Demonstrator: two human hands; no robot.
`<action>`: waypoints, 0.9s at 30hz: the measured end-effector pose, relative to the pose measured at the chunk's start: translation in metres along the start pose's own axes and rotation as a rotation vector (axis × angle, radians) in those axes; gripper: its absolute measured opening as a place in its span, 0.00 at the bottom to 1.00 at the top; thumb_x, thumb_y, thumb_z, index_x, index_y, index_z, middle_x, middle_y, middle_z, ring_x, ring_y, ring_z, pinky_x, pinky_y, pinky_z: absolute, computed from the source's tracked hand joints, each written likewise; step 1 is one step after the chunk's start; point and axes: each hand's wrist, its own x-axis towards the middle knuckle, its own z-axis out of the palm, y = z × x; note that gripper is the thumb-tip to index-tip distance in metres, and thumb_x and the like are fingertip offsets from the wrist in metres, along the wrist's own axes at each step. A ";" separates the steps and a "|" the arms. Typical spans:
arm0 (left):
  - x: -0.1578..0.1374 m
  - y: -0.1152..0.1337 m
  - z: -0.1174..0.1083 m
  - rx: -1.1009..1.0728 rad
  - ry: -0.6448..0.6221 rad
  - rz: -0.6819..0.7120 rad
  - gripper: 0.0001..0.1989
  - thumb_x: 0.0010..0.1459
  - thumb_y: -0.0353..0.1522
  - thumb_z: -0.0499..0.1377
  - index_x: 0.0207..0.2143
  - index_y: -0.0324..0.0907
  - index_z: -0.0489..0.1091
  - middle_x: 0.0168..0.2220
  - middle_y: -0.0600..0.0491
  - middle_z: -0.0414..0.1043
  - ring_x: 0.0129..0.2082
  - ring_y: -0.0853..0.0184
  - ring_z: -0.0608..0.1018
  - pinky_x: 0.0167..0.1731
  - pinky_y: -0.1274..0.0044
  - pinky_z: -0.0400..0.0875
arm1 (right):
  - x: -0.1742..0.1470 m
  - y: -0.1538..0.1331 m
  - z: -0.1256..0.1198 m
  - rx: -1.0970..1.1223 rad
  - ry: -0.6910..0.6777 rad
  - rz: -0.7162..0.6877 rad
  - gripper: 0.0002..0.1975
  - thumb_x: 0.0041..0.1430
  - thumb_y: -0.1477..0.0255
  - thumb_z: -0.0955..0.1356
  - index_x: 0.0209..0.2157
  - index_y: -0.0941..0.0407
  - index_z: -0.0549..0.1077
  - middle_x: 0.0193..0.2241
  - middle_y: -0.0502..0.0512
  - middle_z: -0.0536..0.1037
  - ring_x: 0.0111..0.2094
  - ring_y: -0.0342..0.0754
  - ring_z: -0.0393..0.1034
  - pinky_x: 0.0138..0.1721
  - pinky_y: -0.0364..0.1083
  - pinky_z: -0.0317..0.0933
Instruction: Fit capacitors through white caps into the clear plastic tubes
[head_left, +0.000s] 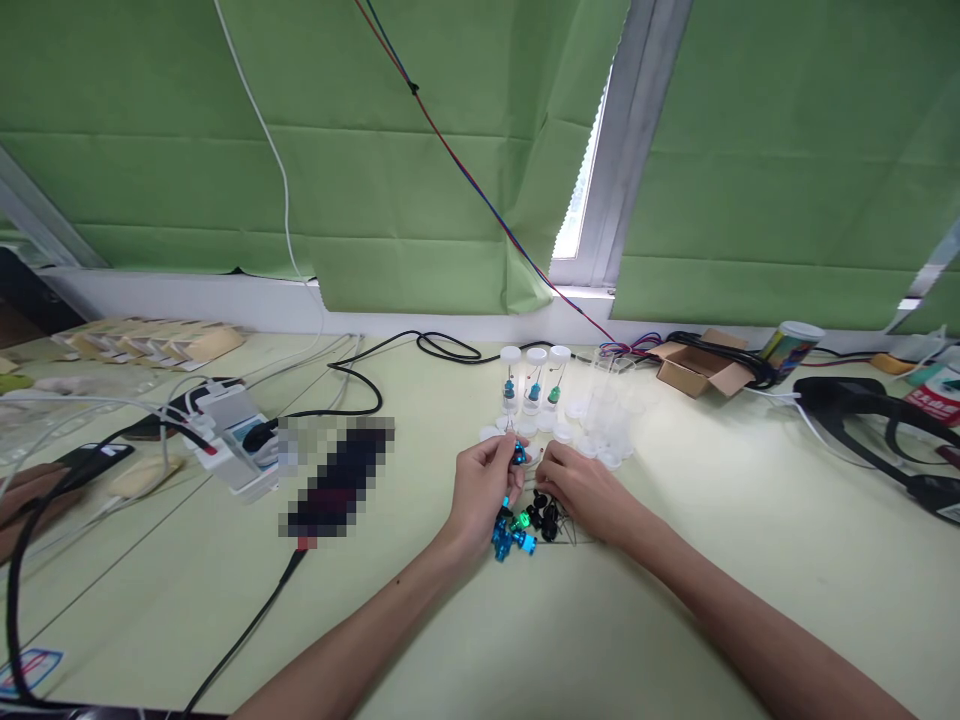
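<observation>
Green blinds (420, 150) hang across the back wall above a pale tabletop (675, 620), where a person works w/ both bare arms reaching in from the near edge. A black cable (360, 385) loops across the left side past a white box (236, 440); a small open cardboard box (701, 368) and a printed can (791, 350) sit at right, near a black headset (877, 410).

At centre, three capped clear vials (534, 380) stand upright in a row, each w/ a small coloured piece inside. Just right of them is a cluster of empty clear vials (611, 420), approx. six or more, too blurred to count exactly, w/ loose white caps (562, 432) lying around.

The left hand (484, 490) is closed narrow, pinching one small blue part (519, 455) up off the surface between thumb and fingers. The right hand (581, 485) lies low beside it, fingers curled; whether it grips anything cannot be told. Between and just below the hands lies a small pile of parts (525, 525): about three blue, one green, three or four black.

Risk, as judged: the pinched part is tiny and could slip and roll off among the pile; a wrist nudging forward could tip the standing vials, which are close behind the knuckles.
</observation>
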 end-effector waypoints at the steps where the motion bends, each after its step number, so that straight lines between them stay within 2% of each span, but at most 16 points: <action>1: 0.000 0.000 0.000 0.002 0.000 -0.001 0.17 0.58 0.45 0.59 0.31 0.38 0.73 0.15 0.59 0.62 0.12 0.78 0.59 0.17 0.81 0.52 | 0.000 0.000 0.001 -0.012 0.006 -0.006 0.08 0.67 0.77 0.63 0.33 0.58 0.72 0.35 0.55 0.70 0.30 0.45 0.66 0.28 0.43 0.57; 13: 0.001 -0.003 -0.001 0.012 -0.009 -0.005 0.18 0.57 0.45 0.60 0.32 0.38 0.73 0.16 0.58 0.63 0.12 0.78 0.60 0.17 0.81 0.52 | 0.001 -0.006 -0.001 -0.107 0.011 -0.026 0.07 0.66 0.77 0.64 0.33 0.58 0.70 0.34 0.56 0.70 0.34 0.48 0.68 0.28 0.44 0.58; 27: 0.001 -0.004 0.000 -0.007 -0.010 0.002 0.18 0.57 0.45 0.60 0.31 0.38 0.72 0.16 0.58 0.62 0.13 0.76 0.60 0.17 0.80 0.53 | 0.002 -0.008 0.007 -0.180 0.082 -0.042 0.05 0.65 0.76 0.66 0.33 0.57 0.67 0.34 0.57 0.69 0.34 0.50 0.66 0.28 0.46 0.59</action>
